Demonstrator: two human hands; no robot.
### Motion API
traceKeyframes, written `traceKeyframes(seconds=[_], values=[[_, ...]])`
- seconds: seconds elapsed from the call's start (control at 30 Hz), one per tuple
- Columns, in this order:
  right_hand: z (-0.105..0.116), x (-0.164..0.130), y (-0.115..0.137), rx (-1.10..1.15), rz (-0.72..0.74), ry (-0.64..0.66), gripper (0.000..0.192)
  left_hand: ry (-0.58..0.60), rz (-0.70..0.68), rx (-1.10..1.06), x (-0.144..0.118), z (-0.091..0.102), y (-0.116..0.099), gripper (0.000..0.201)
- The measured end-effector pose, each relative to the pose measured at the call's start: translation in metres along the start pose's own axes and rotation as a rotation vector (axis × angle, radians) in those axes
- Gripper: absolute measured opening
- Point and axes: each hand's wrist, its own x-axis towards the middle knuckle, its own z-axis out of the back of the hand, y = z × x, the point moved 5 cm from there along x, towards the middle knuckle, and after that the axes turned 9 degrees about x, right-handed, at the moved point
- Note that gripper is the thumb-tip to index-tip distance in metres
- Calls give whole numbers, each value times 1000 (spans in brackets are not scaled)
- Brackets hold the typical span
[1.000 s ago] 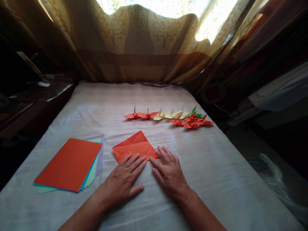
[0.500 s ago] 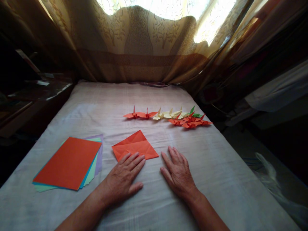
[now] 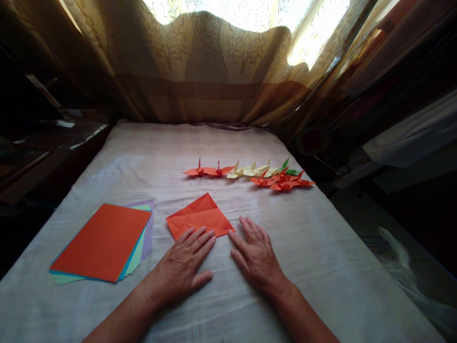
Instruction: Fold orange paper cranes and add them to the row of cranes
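A folded sheet of orange-red origami paper (image 3: 205,214) lies in front of me, its creases showing and one corner pointing away. My left hand (image 3: 187,257) rests flat over its near edge, fingers stretched out, hiding part of the lower side. On the right, my right hand (image 3: 257,255) lies palm down with fingers extended; its index fingertip touches or nearly touches the paper's right corner. Neither hand grips anything.
A stack of coloured paper (image 3: 102,243), orange on top, lies at the left. Several folded paper cranes (image 3: 282,178) in red, cream and green stand in a row farther back. Everything sits on a pale sheet (image 3: 171,152); a patterned curtain (image 3: 207,57) hangs behind.
My right hand has slid a little left, bringing its index fingertip to the paper's right corner. My left hand and the paper have stayed in place.
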Motion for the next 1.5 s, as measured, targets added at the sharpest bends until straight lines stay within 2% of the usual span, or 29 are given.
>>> traceKeyframes(seconds=[0.17,0.37,0.53,0.73,0.97,1.33,1.5], values=[[-4,-2,-3,-24,-38,29,44,28,7,16,1,1,0,69],[-2,-2,-1,-38,-18,-17,50,32,9,25,1,1,0,68],[-5,6,16,-7,99,96,52,8,5,13,0,0,0,71],[-10,9,19,-3,56,136,54,-21,5,-1,-1,0,1,73],[-7,-1,9,-41,-72,51,45,33,23,-17,-2,-3,1,69],[-8,-4,9,-60,-74,-4,43,85,25,-44,-2,-2,4,70],[-8,-3,9,-40,-88,-7,42,106,12,-46,-11,0,12,70]])
